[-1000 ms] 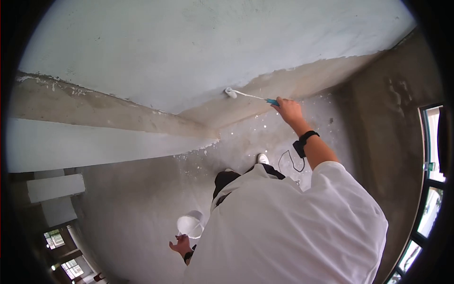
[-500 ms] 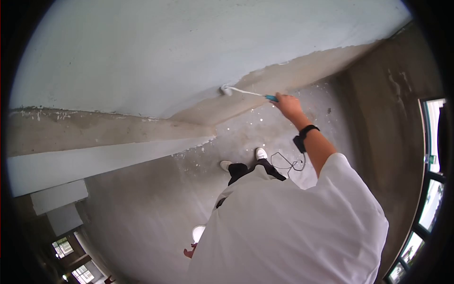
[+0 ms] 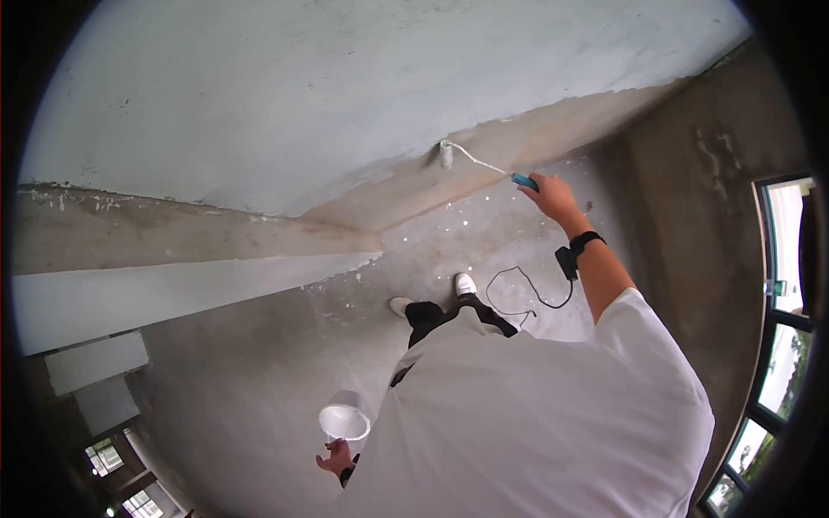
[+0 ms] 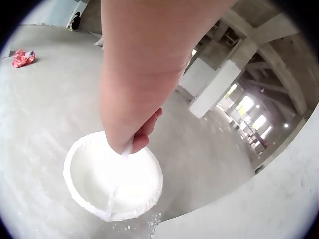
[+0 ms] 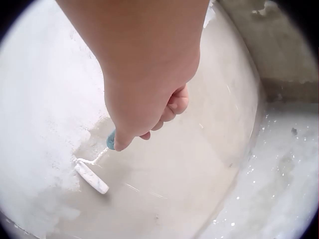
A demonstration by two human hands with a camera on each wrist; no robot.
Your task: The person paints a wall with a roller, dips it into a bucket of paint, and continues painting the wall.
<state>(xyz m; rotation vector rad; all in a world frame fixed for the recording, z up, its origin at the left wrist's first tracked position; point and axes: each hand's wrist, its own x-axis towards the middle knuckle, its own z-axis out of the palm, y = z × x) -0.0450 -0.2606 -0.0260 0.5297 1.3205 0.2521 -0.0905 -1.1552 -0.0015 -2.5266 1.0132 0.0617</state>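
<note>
The right hand (image 3: 554, 198) grips the blue handle (image 3: 524, 181) of a small paint roller. Its white roller head (image 3: 446, 155) lies against the wall near the ragged lower edge of the pale paint. In the right wrist view the fingers of the right hand (image 5: 144, 109) curl round the handle (image 5: 111, 140), and the roller head (image 5: 91, 177) touches bare plaster beside the paint. At the lower left, the left hand (image 3: 337, 457) holds a white bucket (image 3: 346, 402) by its thin handle. Seen from the left wrist, the bucket (image 4: 157, 181) hangs below the left hand (image 4: 142, 134), with white inside.
A ledge (image 3: 173, 281) runs left from the wall corner. White paint specks dot the floor (image 3: 259, 363) by the wall. A cable (image 3: 518, 269) hangs from the right wrist device. Windows (image 3: 781, 363) stand at the right. A red bag (image 4: 23, 58) lies on the floor.
The roller and right hand first moved slightly left, then back to the right along the paint edge. The bucket was partly hidden behind the shirt and now shows again.
</note>
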